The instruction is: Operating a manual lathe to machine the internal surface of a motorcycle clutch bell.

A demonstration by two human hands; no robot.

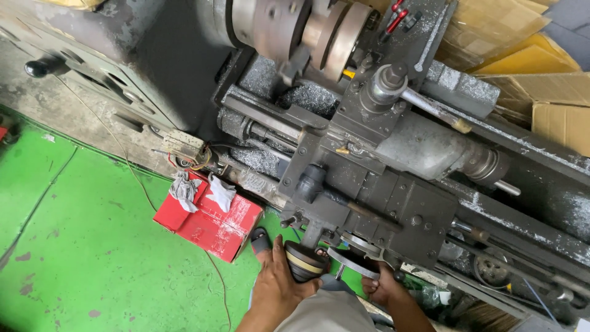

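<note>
A large grey metal lathe [393,154] is seen from above, laid diagonally across the view, its bed and trays dusted with metal shavings [310,98]. The chuck [319,31] at the headstock end carries no workpiece that can be made out, and no cutting is visible, so the work is judged to be at a setting stage, with machining itself not yet shown. Below the lathe, a green painted floor [86,246] is spread toward the lower left corner, and flattened cardboard [534,55] is stacked beyond the bed at the upper right. A red box [209,221] is set on the floor just beside the lathe's base, with crumpled rags [184,190] lying on its top edge. On the carriage, the tool post [387,83] with its long lever is left untouched. At the carriage's front edge, the left hand [276,286] is wrapped around a dark round part with a tan band [304,264], the fingers curled closed about it. The right hand [384,289] is closed around the handwheel [353,261] from below, just beside the left; how tightly it is gripped cannot be told.
</note>
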